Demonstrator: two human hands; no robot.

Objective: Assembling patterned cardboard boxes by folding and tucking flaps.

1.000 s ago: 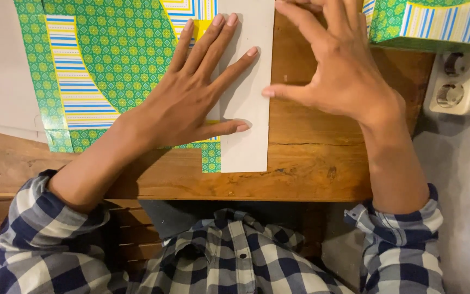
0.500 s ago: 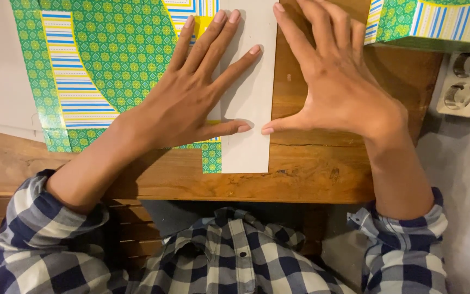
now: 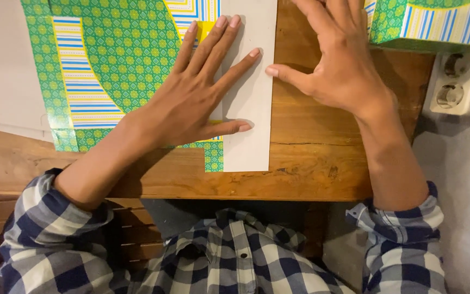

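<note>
A flat sheet of green patterned cardboard (image 3: 121,60) with blue-and-yellow striped bands lies on a wooden table (image 3: 322,163). Its right flap is folded over, showing a plain white underside (image 3: 251,130). My left hand (image 3: 191,98) lies spread flat across the patterned sheet and the white flap, fingers apart, pressing down. My right hand (image 3: 338,60) rests on the wood just right of the flap, its thumb tip touching the flap's right edge. Neither hand grips anything.
A folded box of the same green and striped cardboard (image 3: 436,22) stands at the table's top right. A white double wall socket (image 3: 458,81) sits on the wall to the right. The table's near edge runs just above my checked shirt.
My right hand has slid up along the flap's right edge, away from me. My left hand stays pressed in place.
</note>
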